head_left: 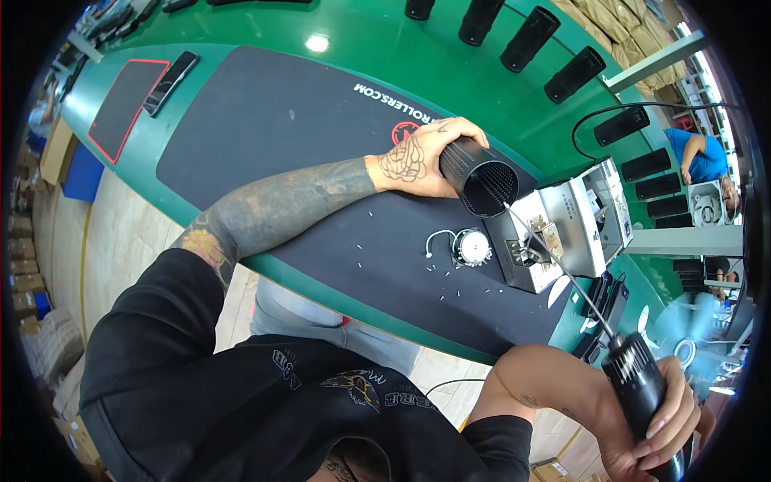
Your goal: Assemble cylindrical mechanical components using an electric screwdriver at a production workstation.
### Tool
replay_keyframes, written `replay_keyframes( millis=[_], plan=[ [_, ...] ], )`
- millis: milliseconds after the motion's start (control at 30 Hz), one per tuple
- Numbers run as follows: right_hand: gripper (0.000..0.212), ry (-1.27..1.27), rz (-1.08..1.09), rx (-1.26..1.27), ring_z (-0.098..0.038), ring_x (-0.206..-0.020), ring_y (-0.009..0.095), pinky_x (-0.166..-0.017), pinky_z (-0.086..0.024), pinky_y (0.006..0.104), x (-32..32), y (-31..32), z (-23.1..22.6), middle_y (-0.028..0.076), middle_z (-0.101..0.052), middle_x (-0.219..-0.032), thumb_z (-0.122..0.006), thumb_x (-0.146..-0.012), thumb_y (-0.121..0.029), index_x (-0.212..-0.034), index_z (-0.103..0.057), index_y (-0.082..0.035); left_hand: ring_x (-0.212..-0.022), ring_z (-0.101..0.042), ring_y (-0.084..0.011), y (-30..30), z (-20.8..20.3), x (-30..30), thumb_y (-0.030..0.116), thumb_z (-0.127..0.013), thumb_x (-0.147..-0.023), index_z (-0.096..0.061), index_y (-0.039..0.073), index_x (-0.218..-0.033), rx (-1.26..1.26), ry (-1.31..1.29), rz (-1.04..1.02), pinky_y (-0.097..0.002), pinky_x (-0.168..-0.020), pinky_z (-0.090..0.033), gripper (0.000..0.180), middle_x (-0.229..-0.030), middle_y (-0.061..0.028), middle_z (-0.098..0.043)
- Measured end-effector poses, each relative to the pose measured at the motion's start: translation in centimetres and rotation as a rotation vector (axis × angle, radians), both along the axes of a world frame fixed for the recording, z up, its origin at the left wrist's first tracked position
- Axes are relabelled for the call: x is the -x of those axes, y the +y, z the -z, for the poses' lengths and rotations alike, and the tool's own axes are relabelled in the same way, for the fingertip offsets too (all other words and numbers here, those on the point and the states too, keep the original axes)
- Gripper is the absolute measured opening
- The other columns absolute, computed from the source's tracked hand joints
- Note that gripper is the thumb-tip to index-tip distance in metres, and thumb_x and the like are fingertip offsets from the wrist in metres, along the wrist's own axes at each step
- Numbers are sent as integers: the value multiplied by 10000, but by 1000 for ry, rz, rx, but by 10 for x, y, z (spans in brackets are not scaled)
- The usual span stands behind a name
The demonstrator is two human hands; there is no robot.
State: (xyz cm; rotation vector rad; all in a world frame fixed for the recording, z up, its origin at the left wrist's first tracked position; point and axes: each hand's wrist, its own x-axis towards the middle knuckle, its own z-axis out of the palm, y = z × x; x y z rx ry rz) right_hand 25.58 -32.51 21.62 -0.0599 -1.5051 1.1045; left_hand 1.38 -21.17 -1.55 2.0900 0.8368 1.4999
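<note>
My left hand (422,163) is wrapped round a black perforated cylinder (464,167), its hollow open end tilted toward me. In my right hand (671,418) is a black electric screwdriver (634,373), gripped by its body at the lower right. Its long thin shaft (574,283) slants up to the left across a metal screw feeder (522,245). The tip meets the rim of the cylinder's open end; I cannot tell how far inside it reaches. Below the cylinder, a small round speaker driver (471,247) with a white wire lies on the dark mat (353,265).
Several black cylinders (530,38) stand or lie along the green table's (353,28) far and right sides. Small white bits (446,273) litter the mat. A phone (170,83) is at the left, a blue fan (685,341) at the right. A person in blue (700,157) sits beyond.
</note>
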Motion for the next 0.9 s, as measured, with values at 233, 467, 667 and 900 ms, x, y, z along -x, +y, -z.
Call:
replay_keyframes(
  millis=[233,467,667,900],
  plan=[
    [260,96,86,-115,-462,-521,96,-619,-347,273,32,27,41,-21,-496,-640,-617,-752,-203,-887,-418,-104,-999,-551,-216,1,1,-3,116,-803,-615,-471,62,-1097,52,47,-26,-331,-885,-432,588,-1065,-83,-549],
    [237,-116,-20,-95,-464,-565,132,-625,-358,315,52,49,61,21,-461,-667,-516,-751,-136,-920,-354,-103,-997,-551,-213,0,1,-3,93,-806,-602,-469,65,-1095,71,27,-38,-326,-878,-438,598,-1056,-77,-547],
    [228,-156,-24,-111,-460,-570,131,-639,-364,328,52,52,67,18,-454,-673,-518,-759,-131,-908,-347,-102,-948,-544,-284,2,2,-4,90,-765,-547,-450,102,-1059,70,-3,-67,-377,-825,-443,602,-983,-87,-532],
    [372,-163,-90,-102,-519,-563,202,-626,-450,369,49,59,73,56,-521,-679,-663,-685,7,-879,-362,-95,-967,-535,-284,2,3,-3,98,-767,-536,-451,103,-1063,103,15,-93,-376,-833,-434,615,-998,-90,-525]
  ],
)
